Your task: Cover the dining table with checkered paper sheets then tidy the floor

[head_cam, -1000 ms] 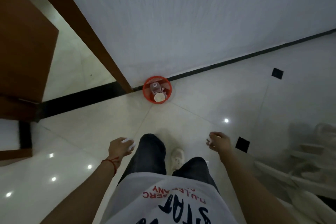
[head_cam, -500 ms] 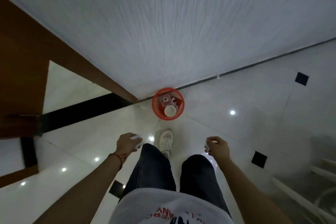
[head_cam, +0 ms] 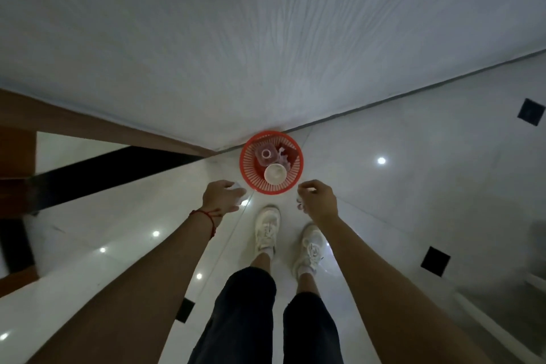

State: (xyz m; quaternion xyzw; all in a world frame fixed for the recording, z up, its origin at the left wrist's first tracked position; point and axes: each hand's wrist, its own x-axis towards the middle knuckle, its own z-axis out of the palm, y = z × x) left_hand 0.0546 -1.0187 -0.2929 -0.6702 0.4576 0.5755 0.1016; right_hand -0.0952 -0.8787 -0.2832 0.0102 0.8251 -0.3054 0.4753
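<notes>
The left hand (head_cam: 222, 197) and right hand (head_cam: 318, 201) are each curling round a small pale scrap, hovering just short of the red bin (head_cam: 271, 162) by the wall. Floor-tidying step is underway — next move calls for reaching over the rim and releasing.

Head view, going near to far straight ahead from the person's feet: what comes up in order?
Shoes → right hand and left hand, each gripping a small pale scrap, level with each other → red basket holding a white cup → wall.
</notes>
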